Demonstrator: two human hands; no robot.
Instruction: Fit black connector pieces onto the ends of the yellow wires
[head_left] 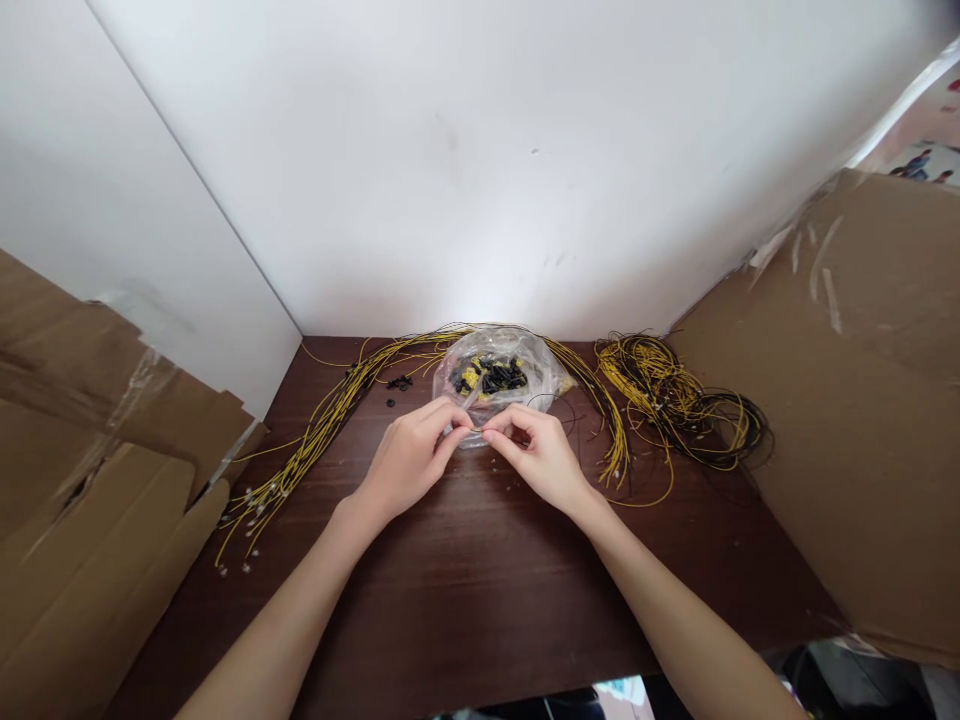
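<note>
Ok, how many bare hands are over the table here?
2: the left hand and the right hand, fingertips close together at the near side of the clear plastic bag.

The counter is dark reddish brown, the cardboard tan, the wall white. The wire bundle and wire coil mix yellow with black; the bag is clear, its pieces black and yellow.

- One left hand and one right hand, centre
- One thin piece between them
- One clear bag, centre
- One long wire bundle, left to right of centre
- One wire tangle, centre right
- Several loose black pieces, too small to count
- Two cardboard sheets: left edge, right edge
</note>
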